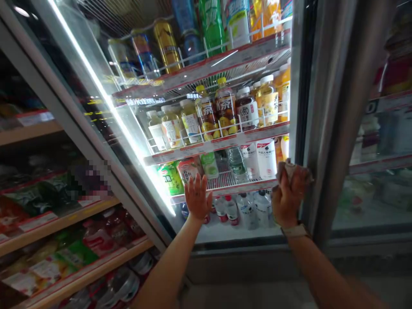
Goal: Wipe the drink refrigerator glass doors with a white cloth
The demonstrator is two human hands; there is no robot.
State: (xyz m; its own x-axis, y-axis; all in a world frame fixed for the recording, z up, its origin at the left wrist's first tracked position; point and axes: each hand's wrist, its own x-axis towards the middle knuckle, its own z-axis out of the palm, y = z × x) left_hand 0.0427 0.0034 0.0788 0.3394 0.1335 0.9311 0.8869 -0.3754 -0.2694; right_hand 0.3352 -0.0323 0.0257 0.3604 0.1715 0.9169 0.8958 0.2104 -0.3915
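Note:
My left hand [197, 199] is held up with its fingers stretched and its palm toward the glass door [225, 235] of a lit drinks fridge. It looks to be on the glass or just in front of it; contact is hard to judge. In my right hand [285, 208] is a crumpled, brownish cloth [298, 175], gripped at the right side of the pane beside the metal door frame [317, 128]. Behind the glass, near my left hand, stand a red-labelled drink pack [189, 168] and a green one [170, 178].
Bottled teas [225, 107] and cans [166, 45] fill the fridge's upper shelves, with white cartons [266, 159] lower down. At left, wooden shelves [74, 219] carry packaged goods. Another glass-fronted section [380, 193] adjoins on the right.

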